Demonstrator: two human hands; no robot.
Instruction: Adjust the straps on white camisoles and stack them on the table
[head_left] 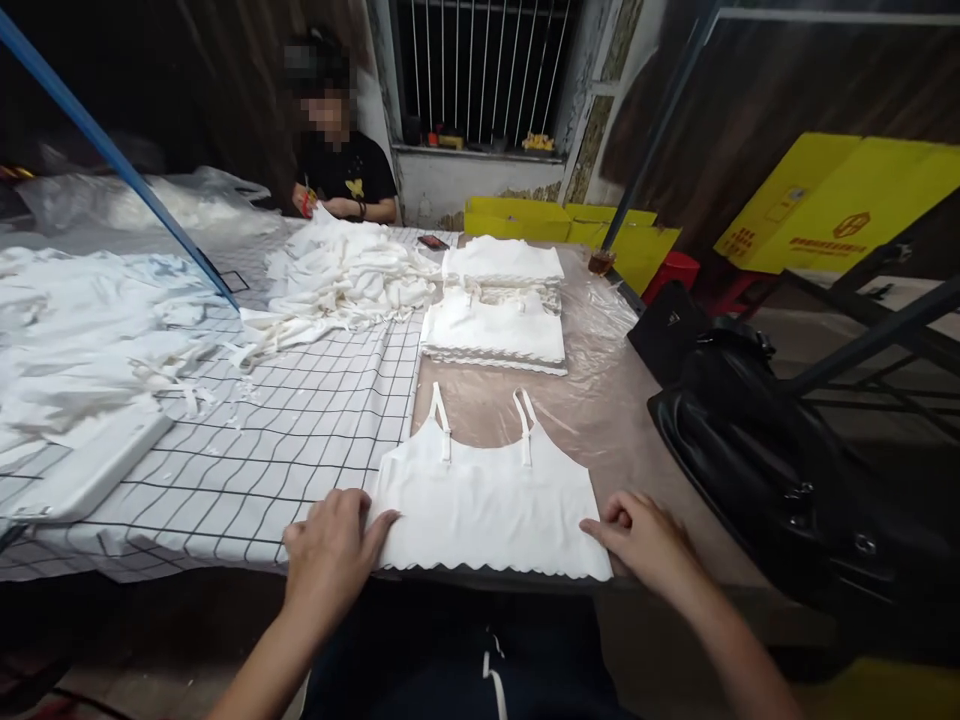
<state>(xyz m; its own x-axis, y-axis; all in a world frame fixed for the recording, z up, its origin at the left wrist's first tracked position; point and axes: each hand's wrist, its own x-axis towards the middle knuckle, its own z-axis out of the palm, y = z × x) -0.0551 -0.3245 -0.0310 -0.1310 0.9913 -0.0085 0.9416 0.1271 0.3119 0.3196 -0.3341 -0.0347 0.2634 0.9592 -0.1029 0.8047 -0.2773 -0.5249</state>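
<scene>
A white camisole top (487, 510) lies flat at the table's front edge, straps pointing away from me and scalloped hem towards me. My left hand (334, 545) grips its left edge, thumb on top of the cloth and fingers curled at the side. At the opposite edge my right hand (637, 535) pinches the fabric, its thumb over the top and the other fingers bent; the fingertips are partly hidden. Beyond the top, folded white camisoles (495, 330) are piled in two neighbouring stacks.
Loose white garments (345, 270) are heaped on the checked cloth (315, 440), with another heap (82, 320) at left. A black bag (757, 470) lies on the right. A slanting blue pole (120, 165) crosses the left side. Across the table sits a person (345, 170) holding red-handled scissors.
</scene>
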